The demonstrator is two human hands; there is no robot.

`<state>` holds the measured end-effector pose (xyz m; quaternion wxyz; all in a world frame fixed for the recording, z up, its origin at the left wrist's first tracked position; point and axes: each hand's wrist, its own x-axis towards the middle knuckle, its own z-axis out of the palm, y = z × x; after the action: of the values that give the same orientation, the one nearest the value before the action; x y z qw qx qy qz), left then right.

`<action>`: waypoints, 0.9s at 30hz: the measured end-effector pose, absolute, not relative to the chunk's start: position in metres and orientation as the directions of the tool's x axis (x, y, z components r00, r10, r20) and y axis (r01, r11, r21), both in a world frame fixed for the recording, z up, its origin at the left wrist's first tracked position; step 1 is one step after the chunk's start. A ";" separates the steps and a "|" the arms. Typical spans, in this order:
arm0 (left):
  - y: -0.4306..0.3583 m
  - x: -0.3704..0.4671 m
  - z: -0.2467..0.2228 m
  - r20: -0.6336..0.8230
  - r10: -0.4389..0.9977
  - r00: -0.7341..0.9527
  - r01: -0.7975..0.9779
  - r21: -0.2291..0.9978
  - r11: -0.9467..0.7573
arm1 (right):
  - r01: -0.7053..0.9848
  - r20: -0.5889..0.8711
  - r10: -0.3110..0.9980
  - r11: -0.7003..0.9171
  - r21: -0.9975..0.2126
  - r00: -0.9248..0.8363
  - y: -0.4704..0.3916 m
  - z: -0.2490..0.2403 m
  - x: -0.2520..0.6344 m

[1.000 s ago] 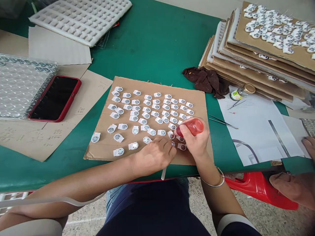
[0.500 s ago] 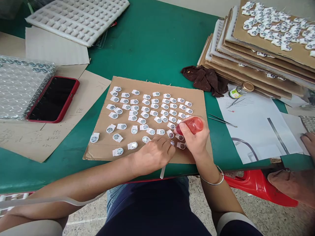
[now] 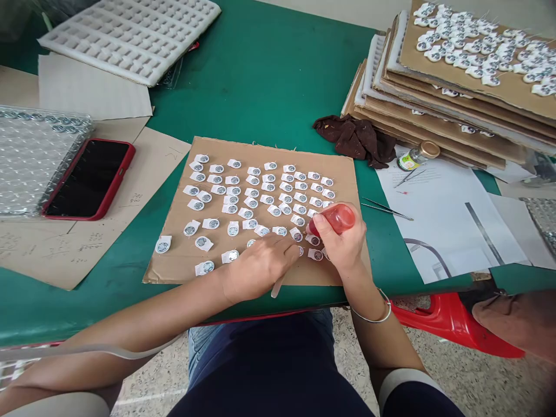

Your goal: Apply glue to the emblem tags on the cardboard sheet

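Note:
A brown cardboard sheet (image 3: 174,231) lies in front of me, with many small white tabs on it, each bearing a round silvery disc (image 3: 204,267). My right hand (image 3: 350,246) is closed around a small red squeeze bottle (image 3: 341,218), its tip tilted down to the left among the discs at the sheet's right side. Close by on the left, my left hand (image 3: 260,263) is closed over the sheet's lower part. A flat pale stick (image 3: 277,288) sticks out below its fingers; the stick's other end is hidden.
Tweezers (image 3: 386,209), a small glass bottle (image 3: 419,156) and a dark cloth (image 3: 356,139) lie to the right, near stacked cardboard sheets (image 3: 434,98). At left are a phone (image 3: 89,179), bubble wrap (image 3: 39,162) and a white foam tray (image 3: 130,37). A person's head shows at lower right.
My left hand has moved slightly left over the sheet, and the stick tilts more. My right hand keeps the red bottle nearly in place. Another person's hand at the right edge has left view.

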<state>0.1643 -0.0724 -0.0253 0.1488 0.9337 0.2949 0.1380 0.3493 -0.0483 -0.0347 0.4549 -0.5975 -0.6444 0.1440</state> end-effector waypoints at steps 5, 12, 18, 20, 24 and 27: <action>-0.066 0.161 -0.025 0.176 0.611 0.772 0.480 0.468 -0.742 | 0.650 0.426 0.898 0.258 -0.715 0.111 -0.049 -0.035 0.351; -0.062 0.161 -0.023 0.157 0.676 0.720 0.486 0.581 -0.653 | 0.645 0.440 0.896 0.296 -0.705 0.069 -0.050 -0.034 0.351; -0.061 0.161 -0.023 0.119 0.689 0.715 0.487 0.622 -0.613 | 0.608 0.456 0.890 0.354 -0.711 0.014 -0.052 -0.034 0.350; -0.058 0.162 -0.022 0.095 0.691 0.717 0.483 0.647 -0.590 | 0.604 0.439 0.899 0.359 -0.711 -0.018 -0.053 -0.030 0.350; -0.048 0.165 -0.018 0.087 0.722 0.686 0.471 0.703 -0.532 | 0.613 0.422 0.906 0.354 -0.706 -0.037 -0.063 -0.023 0.351; -0.042 0.165 -0.019 0.102 0.748 0.656 0.464 0.727 -0.506 | 0.588 0.499 0.859 0.346 -0.731 0.115 -0.076 -0.029 0.353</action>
<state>0.1650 -0.0420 -0.0194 0.3432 0.8428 0.3594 0.2068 0.3535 -0.0763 -0.0287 0.4991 -0.5556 -0.6511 0.1355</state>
